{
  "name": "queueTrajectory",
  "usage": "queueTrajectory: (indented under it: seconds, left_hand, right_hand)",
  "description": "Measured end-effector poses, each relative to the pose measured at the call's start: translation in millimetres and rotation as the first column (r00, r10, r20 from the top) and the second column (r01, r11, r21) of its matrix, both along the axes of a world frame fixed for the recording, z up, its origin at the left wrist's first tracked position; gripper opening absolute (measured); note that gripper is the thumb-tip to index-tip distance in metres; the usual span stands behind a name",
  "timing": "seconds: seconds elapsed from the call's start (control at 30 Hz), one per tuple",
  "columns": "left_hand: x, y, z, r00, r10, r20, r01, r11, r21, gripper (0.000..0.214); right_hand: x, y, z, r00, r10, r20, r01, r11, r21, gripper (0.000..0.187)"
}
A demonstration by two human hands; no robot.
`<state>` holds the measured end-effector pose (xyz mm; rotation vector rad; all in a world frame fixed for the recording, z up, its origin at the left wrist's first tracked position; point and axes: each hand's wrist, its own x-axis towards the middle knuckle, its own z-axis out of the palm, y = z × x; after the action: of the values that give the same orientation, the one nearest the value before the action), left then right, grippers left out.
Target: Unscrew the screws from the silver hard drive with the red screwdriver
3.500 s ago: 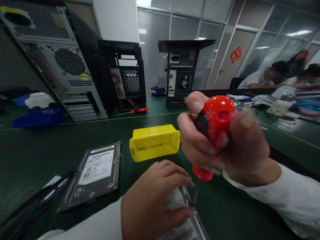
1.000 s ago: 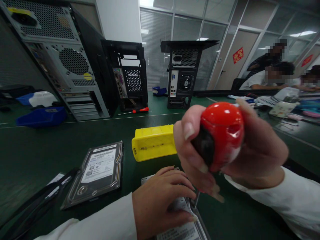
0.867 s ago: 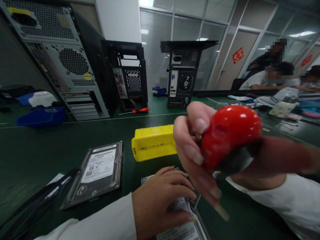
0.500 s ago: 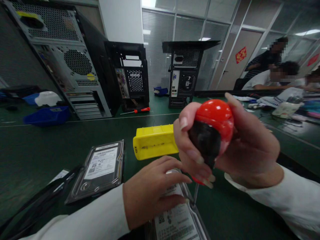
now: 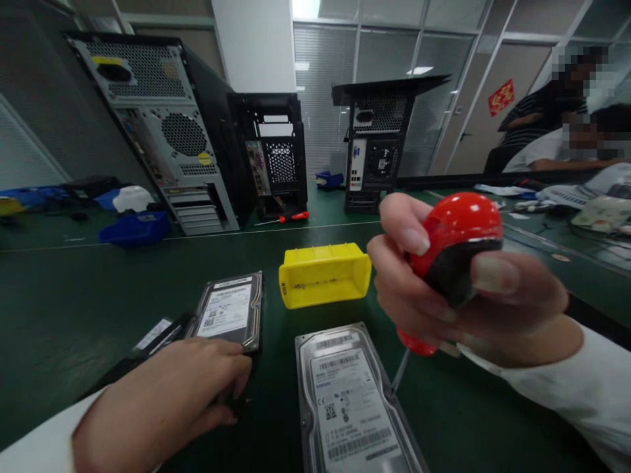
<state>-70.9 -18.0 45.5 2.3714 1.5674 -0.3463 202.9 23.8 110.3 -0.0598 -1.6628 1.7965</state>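
My right hand is wrapped round the red-and-black handle of a screwdriver. The shaft slants down and its tip touches the right edge of a hard drive lying label up in front of me. My left hand is low over the table, thumb and fingers apart, holding nothing that I can see. Its fingers partly cover the near end of a second hard drive. A tiny object, too small to name, lies just right of those fingertips.
Behind the drives lies a yellow plastic bin. Farther back stand computer cases, with another red screwdriver and blue bins near them. Black cables or straps lie at left. People are at the far right.
My left hand has left the nearer hard drive and moved left to the second one. The screwdriver handle now leans more to the right, its tip still at the drive's edge. The view has shifted left.
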Motion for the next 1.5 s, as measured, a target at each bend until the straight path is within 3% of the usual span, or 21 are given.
queueTrajectory:
  seconds: [0.2,0.47,0.73,0.93,1.07,1.27,1.37,1.5]
  left_hand:
    - [11,-5,-6.5,0.994,0.033,0.1,-0.033,0.999,-0.005,0.013]
    - [10,-2,-18.4,0.99,0.008,0.139,-0.012,0.999,0.03,0.014]
    - [22,7,1.7,0.965,0.057,0.257,-0.057,0.998,-0.008,0.012]
    - [32,28,6.6,0.845,0.244,0.476,-0.123,0.955,-0.27,0.016]
    - [36,40,4.4,0.812,0.269,0.518,-0.12,0.945,-0.303,0.013]
    - [39,48,9.0,0.856,0.128,0.501,-0.053,0.985,-0.162,0.009]
    - [35,49,8.4,0.932,0.023,0.363,-0.037,0.999,0.03,0.007]
    - [33,49,-0.2,0.984,-0.068,0.166,0.021,0.963,0.267,0.01]
  right_hand:
    - [2,-7,4.9,0.999,0.008,0.034,-0.007,1.0,-0.01,0.036]
    - [4,-1,3.0,0.998,0.032,0.048,-0.032,0.999,-0.001,0.021]
    - [3,1,4.0,1.0,0.005,0.026,-0.004,1.0,-0.013,0.022]
    - [4,2,3.1,0.998,-0.018,0.053,0.018,1.0,-0.001,0.022]
    - [5,1,2.9,0.998,-0.004,0.059,0.006,1.0,-0.023,0.024]
    - [4,-2,7.5,0.994,-0.036,0.104,0.038,0.999,-0.021,0.024]
    - [4,0,7.3,0.996,-0.002,0.094,0.006,0.999,-0.039,0.022]
    - [5,0,5.5,0.992,-0.055,0.114,0.061,0.997,-0.046,0.024]
